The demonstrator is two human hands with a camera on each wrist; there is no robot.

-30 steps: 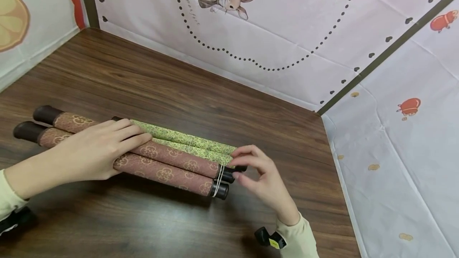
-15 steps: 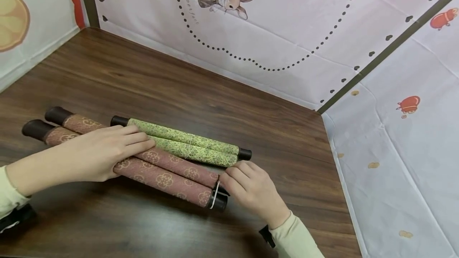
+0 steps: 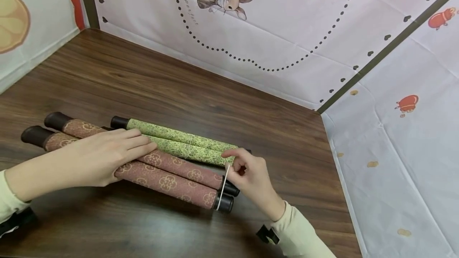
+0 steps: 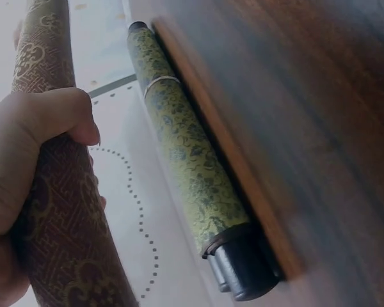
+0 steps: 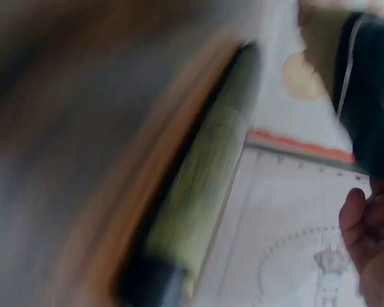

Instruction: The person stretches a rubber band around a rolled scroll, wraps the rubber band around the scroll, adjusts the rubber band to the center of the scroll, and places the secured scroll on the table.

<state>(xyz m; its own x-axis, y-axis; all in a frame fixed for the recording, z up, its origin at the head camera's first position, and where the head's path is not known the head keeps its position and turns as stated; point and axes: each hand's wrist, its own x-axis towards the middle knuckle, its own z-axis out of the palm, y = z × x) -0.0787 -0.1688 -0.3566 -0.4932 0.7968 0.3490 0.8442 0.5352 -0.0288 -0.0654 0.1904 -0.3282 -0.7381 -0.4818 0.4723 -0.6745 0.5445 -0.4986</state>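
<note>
Two hanging scrolls (image 3: pixel 168 182) in reddish-brown brocade with gold flowers and black end knobs lie side by side in the head view. My left hand (image 3: pixel 104 156) grips them across the middle, its thumb curled over the near scroll (image 4: pixel 64 185) in the left wrist view. A thin white elastic band (image 3: pixel 223 190) loops round their right-hand knobs. My right hand (image 3: pixel 254 174) pinches this band with thumb and finger and draws it taut upward. Just behind lie two green patterned scrolls (image 3: pixel 179 134), tied at mid-length; the right hand overlaps their right end.
A dark wood-grain table (image 3: pixel 201 90) carries everything. White printed fabric panels (image 3: pixel 272 31) enclose it at the back, left and right. The green scroll (image 5: pixel 198 192) is blurred in the right wrist view.
My right hand has gone from reaching at the brown scrolls' knobs to pulling the band up; its doubled strands now show as one. The brown scrolls have shifted slightly toward me, baring more green scroll.
</note>
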